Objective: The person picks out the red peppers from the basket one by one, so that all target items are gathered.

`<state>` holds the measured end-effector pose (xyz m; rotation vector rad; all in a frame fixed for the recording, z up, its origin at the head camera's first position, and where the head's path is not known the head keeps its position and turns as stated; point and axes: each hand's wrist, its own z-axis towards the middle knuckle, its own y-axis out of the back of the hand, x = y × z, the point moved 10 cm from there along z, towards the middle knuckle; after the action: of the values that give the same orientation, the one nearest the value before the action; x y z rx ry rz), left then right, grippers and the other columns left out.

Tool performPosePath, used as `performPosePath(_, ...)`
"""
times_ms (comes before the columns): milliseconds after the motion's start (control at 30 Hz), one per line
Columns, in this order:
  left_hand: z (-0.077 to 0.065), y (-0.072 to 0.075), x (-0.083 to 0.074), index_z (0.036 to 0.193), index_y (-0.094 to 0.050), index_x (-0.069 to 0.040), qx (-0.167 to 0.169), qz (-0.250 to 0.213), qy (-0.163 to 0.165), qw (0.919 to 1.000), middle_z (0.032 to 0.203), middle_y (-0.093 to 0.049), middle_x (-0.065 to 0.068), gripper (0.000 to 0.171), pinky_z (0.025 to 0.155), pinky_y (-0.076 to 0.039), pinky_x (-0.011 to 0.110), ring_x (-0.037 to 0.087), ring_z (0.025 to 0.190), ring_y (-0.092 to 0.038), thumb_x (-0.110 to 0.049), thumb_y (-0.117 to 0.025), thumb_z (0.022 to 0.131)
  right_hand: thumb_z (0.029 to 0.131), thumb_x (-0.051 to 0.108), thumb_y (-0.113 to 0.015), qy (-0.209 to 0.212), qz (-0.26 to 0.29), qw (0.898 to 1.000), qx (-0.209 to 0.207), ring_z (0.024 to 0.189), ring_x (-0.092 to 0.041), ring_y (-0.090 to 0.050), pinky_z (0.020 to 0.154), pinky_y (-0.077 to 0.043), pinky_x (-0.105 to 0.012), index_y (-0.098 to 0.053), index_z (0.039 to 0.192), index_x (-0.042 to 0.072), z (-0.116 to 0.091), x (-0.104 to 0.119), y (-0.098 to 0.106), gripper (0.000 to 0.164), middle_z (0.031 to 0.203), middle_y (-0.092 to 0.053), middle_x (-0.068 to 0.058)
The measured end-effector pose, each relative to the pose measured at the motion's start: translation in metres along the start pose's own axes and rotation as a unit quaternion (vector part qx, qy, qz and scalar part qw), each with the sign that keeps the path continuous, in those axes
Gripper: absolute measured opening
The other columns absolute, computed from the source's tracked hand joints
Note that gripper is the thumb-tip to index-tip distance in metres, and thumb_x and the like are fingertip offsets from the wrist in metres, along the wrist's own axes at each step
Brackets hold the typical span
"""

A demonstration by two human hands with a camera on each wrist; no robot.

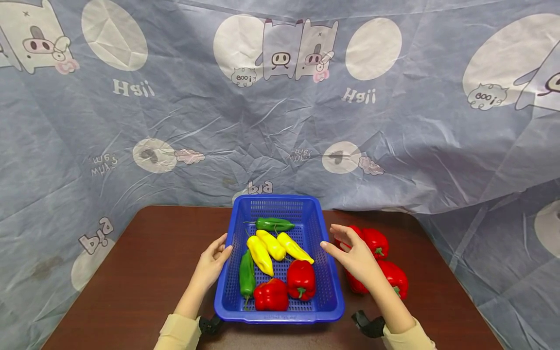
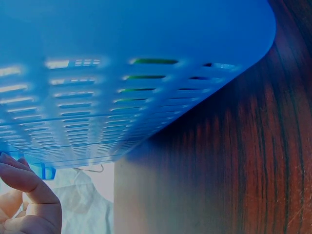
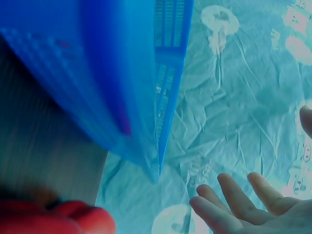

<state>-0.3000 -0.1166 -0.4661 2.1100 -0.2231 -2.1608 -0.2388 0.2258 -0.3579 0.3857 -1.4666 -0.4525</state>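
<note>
A blue plastic basket (image 1: 280,317) stands at the middle of the table in the head view. Inside it lie two long green peppers (image 1: 247,274), three yellow peppers (image 1: 261,256) and two red bell peppers (image 1: 271,295). The left hand (image 1: 211,262) grips the basket's left rim, its fingers bent against the edge in the left wrist view. Beyond the right rim, the right hand (image 1: 358,257) hovers with spread fingers (image 3: 239,195), holding nothing. Below and beside it, several more red bell peppers (image 1: 393,277) rest on the table, partly hidden by the hand and forearm.
The dark brown wooden table (image 1: 144,272) runs to a grey-blue cloth (image 1: 262,126) with cartoon prints, which hangs behind and at both sides. Black straps (image 1: 369,325) are on the wrists.
</note>
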Motion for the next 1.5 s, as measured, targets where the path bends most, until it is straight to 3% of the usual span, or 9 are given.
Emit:
performPosePath(567,-0.001,-0.001,0.000,0.147,-0.043,-0.001,-0.001,-0.003,0.005,1.0000,0.101,-0.057,0.010,0.053,0.067,-0.051,0.018,0.000,0.074,-0.057,-0.014,-0.061,0.098,0.088,0.038,-0.073,-0.026,-0.023,0.999,0.024,0.132,-0.034,-0.051,0.108,-0.042,-0.050,-0.050,0.140,0.005,-0.002,-0.002,-0.047,0.065,0.139,-0.056,-0.016)
performPosePath(867,-0.002,-0.001,-0.001,0.146,-0.044,0.000,-0.002,-0.001,-0.002,1.0000,0.098,-0.057,0.007,0.052,0.066,-0.051,0.018,0.001,0.073,-0.058,-0.014,-0.060,0.099,0.085,0.039,-0.075,-0.019,-0.032,0.999,0.031,0.128,-0.033,-0.054,0.105,-0.045,-0.050,-0.053,0.137,0.004,-0.004,-0.005,-0.065,0.067,0.137,-0.058,-0.015)
performPosePath(1233,-0.002,-0.002,-0.002,0.147,-0.044,-0.002,0.001,0.004,0.003,1.0000,0.100,-0.057,0.008,0.053,0.067,-0.051,0.019,0.001,0.074,-0.057,-0.015,-0.061,0.099,0.082,0.045,-0.076,-0.015,-0.096,0.994,0.048,0.122,-0.035,-0.056,0.098,-0.049,-0.054,-0.054,0.136,0.006,-0.006,-0.010,-0.082,0.071,0.134,-0.058,-0.014)
performPosePath(1500,-0.002,-0.002,-0.002,0.148,-0.042,0.000,0.004,-0.001,0.004,1.0000,0.102,-0.058,0.011,0.054,0.068,-0.050,0.017,0.000,0.075,-0.057,-0.013,-0.060,0.098,0.079,0.037,-0.079,-0.015,-0.145,0.987,0.065,0.112,-0.036,-0.058,0.091,-0.052,-0.057,-0.049,0.138,0.000,-0.011,-0.013,-0.095,0.076,0.133,-0.052,-0.024)
